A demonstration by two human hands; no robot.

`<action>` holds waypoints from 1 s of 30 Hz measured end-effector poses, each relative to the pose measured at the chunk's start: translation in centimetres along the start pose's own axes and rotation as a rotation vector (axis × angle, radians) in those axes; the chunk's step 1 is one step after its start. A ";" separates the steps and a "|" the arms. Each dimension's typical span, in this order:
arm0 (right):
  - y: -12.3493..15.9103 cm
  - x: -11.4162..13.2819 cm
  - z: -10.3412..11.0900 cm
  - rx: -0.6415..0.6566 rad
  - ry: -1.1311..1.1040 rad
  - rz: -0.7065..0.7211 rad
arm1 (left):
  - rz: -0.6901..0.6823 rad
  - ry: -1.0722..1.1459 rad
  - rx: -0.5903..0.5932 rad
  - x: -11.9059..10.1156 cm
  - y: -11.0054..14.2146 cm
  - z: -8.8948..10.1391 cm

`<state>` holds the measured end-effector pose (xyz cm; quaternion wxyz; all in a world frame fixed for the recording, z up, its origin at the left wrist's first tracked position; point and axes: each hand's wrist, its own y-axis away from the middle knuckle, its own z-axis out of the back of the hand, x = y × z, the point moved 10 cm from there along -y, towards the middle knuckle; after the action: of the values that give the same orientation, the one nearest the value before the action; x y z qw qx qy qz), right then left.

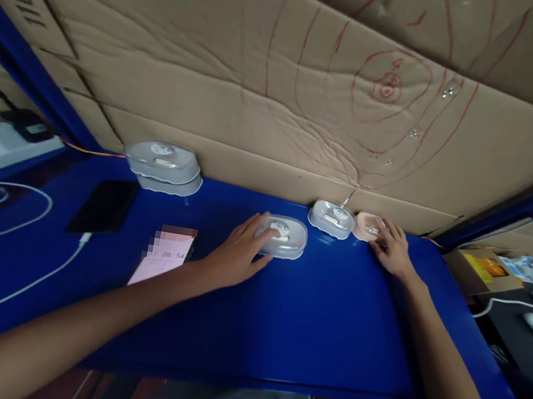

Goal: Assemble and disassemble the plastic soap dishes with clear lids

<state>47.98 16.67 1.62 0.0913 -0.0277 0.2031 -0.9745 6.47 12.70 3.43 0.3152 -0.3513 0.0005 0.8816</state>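
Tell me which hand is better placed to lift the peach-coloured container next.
Right, I'd judge. The right hand has its fingers at the peach-coloured container, while the left hand is at a see-through container farther left.

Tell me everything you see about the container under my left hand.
The container is low, oval and wavy-edged, of what looks like clear plastic. On top are a round label and a pale bar. It sits flat on the blue table; its contents are unclear. Your left hand touches its left side and top.
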 end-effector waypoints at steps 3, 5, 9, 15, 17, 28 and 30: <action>0.0 0.6 -0.1 0.023 0.011 -0.009 | 0.028 0.029 0.006 -0.6 1.7 0.3; -0.2 0.9 -0.1 0.042 0.012 -0.025 | 0.025 0.036 0.013 -1.2 2.2 0.3; -0.4 2.1 0.0 0.074 0.038 -0.083 | 0.002 0.043 0.019 -2.3 2.5 0.0; 0.2 8.8 2.4 -0.023 0.096 -0.117 | 0.108 0.015 -0.010 -0.6 3.1 0.4; -0.3 12.6 2.2 0.005 0.047 -0.010 | 0.138 0.030 0.030 0.2 3.2 0.3; 0.3 26.1 3.4 0.209 -0.451 0.304 | 0.191 0.306 0.030 0.9 3.2 0.4; 2.4 28.1 3.9 0.293 -0.615 0.370 | 0.217 0.390 0.019 0.8 3.2 0.2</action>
<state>21.11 7.66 4.73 0.3250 -0.2681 0.0266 -0.9065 4.07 10.67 2.38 0.2157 -0.5099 0.1077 0.8257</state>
